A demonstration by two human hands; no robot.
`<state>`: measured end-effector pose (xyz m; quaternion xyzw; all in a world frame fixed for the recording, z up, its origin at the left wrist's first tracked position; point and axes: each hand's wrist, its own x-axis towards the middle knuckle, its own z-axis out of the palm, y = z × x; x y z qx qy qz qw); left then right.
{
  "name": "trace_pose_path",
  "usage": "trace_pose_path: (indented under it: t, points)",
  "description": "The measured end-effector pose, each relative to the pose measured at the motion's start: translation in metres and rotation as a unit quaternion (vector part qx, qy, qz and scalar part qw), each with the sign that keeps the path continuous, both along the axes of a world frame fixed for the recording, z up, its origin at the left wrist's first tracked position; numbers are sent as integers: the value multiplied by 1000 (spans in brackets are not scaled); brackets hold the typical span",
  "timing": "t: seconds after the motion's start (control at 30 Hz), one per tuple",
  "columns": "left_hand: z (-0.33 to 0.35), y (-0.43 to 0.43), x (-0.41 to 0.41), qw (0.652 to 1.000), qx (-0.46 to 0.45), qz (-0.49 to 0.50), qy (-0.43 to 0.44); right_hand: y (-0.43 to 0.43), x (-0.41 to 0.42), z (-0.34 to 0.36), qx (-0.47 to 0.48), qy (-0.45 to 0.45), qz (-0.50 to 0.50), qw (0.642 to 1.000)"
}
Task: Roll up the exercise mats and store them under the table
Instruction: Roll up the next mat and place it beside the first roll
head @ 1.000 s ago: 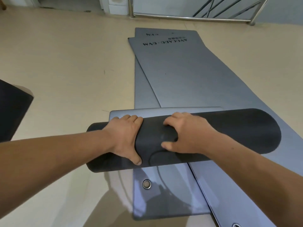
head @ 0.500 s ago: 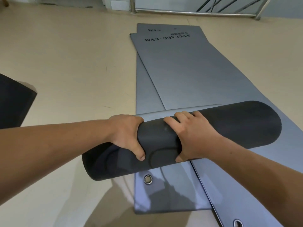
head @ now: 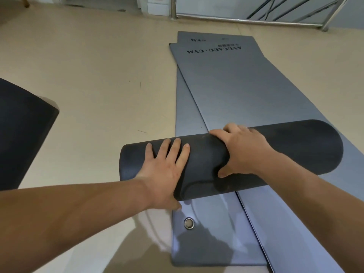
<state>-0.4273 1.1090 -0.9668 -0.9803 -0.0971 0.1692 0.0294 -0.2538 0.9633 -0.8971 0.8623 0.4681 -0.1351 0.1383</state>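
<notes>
A dark grey rolled part of an exercise mat (head: 291,150) lies across two flat grey mats on the floor. The upper flat mat (head: 242,89) carries black lettering at its far end and runs into the roll. A second flat mat (head: 208,229) lies beneath it, with a metal eyelet (head: 189,223) near its front corner. My left hand (head: 165,170) lies flat on the roll's left part, fingers spread, thumb under the near side. My right hand (head: 240,150) is curled over the roll's middle, fingers on the far side, thumb on the near side.
Another dark rolled mat (head: 21,131) shows at the left edge. Beige floor (head: 98,75) spreads to the left of the mats. A metal railing (head: 256,18) and a wall base run along the far end.
The roll has moved forward along the mat, away from me. My left hand went from gripping the roll's end to lying flat on top with spread fingers.
</notes>
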Motion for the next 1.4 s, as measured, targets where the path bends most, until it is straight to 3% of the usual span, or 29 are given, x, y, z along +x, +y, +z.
trace_pose_path:
  t: [0.17,0.4,0.47,0.53,0.6,0.67,0.7,0.77,0.8,0.83,0.9,1.03,1.13,1.3,1.4]
  points:
    - [5,33,29,1000,-25,14,10,-11,-19,-36,-40,-59,9,997]
    - [20,59,46,996,-81,20,10,-24,0,-55,93,-118,12,989]
    - [25,61,49,994,-98,42,24,-39,0,-60,156,-133,-15,979]
    - [32,54,54,990,-116,65,49,-48,3,-59,157,-133,-64,977]
    - [36,42,57,985,-133,91,65,-53,8,-61,163,-68,-186,967]
    - [36,28,54,978,-154,123,67,-61,7,-64,212,93,-372,899]
    - [34,18,51,976,-159,137,64,-68,3,-66,247,204,-454,831]
    - [29,-4,42,975,-150,157,48,-81,-12,-74,292,424,-554,654]
    - [27,-13,39,976,-141,159,36,-85,-22,-79,285,505,-568,584]
    - [25,-18,38,977,-138,157,24,-88,-32,-83,283,553,-565,543]
    - [27,-14,36,967,-192,170,0,-86,-49,-90,302,592,-562,492]
    - [24,18,29,890,-389,239,-18,-78,-64,-97,349,595,-578,435]
    - [17,26,31,844,-455,286,14,-67,-73,-93,390,568,-590,421]
    - [24,31,34,829,-488,265,68,-41,-101,-89,490,476,-578,446]
    - [25,26,20,814,-507,281,45,-39,-102,-89,517,453,-538,488]
